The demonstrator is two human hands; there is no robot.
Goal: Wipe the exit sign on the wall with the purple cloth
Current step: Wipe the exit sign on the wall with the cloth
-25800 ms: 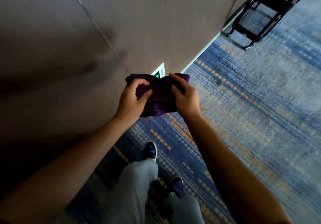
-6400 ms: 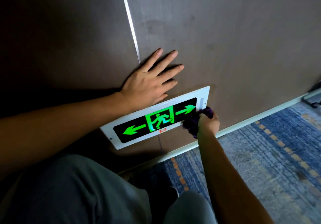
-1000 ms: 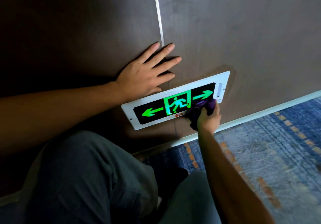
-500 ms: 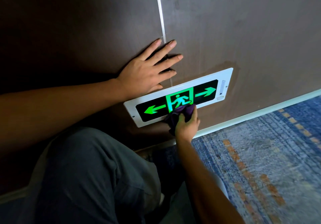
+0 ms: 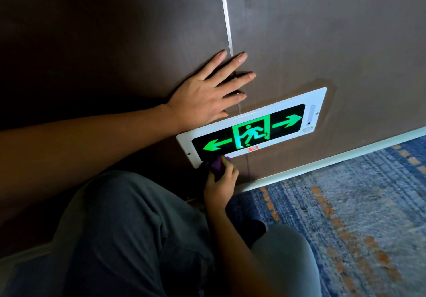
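Observation:
The exit sign is a white-framed black panel with a glowing green running figure and two arrows, mounted low on the brown wall. My right hand grips the bunched purple cloth and presses it against the sign's lower left edge, under the left arrow. My left hand lies flat on the wall just above the sign's left half, fingers spread across the metal seam. Most of the cloth is hidden in my fist.
A vertical metal strip divides the wall panels. A white baseboard runs under the sign, above blue patterned carpet. My bent knees in grey trousers fill the lower left, close to the wall.
My right hand has slid the cloth leftward along the sign's lower edge, from under the right arrow to the lower left corner. My left hand stays flat on the wall.

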